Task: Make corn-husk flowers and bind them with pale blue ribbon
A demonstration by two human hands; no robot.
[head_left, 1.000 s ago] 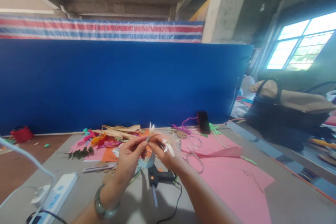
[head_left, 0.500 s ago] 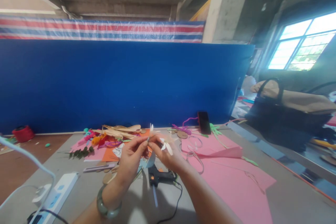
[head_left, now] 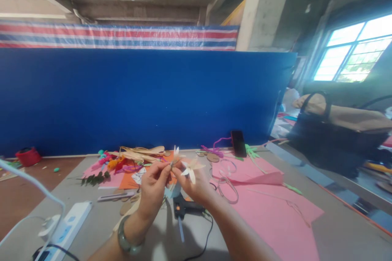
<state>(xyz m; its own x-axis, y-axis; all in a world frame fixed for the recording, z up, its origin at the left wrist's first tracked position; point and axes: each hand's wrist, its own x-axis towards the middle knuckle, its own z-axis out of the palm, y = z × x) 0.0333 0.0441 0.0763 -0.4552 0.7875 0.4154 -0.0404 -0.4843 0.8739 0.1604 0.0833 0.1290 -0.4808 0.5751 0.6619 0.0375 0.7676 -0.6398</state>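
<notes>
While hands meet above worktop middle, head view: left hand point(head_left: 153, 189) pinched tight on cream petal point(head_left: 175, 154), right hand point(head_left: 199, 187) closed round paper flower point(head_left: 190, 167). Petal just beside flower, both up in air, clear of worktop. Glue gun point(head_left: 185, 208) lies right below hands. Pink sheet point(head_left: 269, 208) covers right side. Power strip point(head_left: 69, 224) near left edge, phone point(head_left: 238, 143) propped at far edge.

Head camera looks forward over the table point(head_left: 337, 228).
</notes>
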